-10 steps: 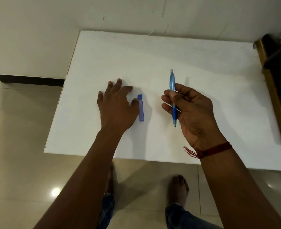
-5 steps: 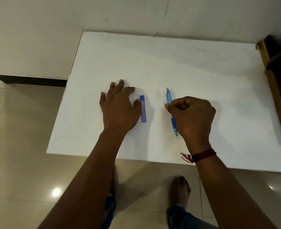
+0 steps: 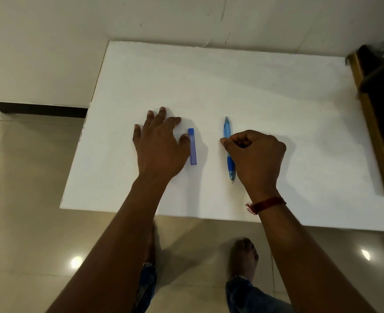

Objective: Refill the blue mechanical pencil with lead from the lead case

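The blue mechanical pencil (image 3: 228, 150) lies on the white bench (image 3: 254, 86) near its middle, running from 12 to 6 o'clock with its tip toward 6. The right hand (image 3: 254, 157), at the pencil's 3 o'clock, has its fingers curled and its thumb and forefinger clamped on the barrel. A red thread (image 3: 266, 204) circles that wrist. At the pencil's 9 o'clock, apart from it, the lead case (image 3: 192, 146) lies parallel on the bench; what it contains cannot be told. The left hand (image 3: 161, 145) rests flat at the case's 9 o'clock, fingers spread, thumb just beside the case.
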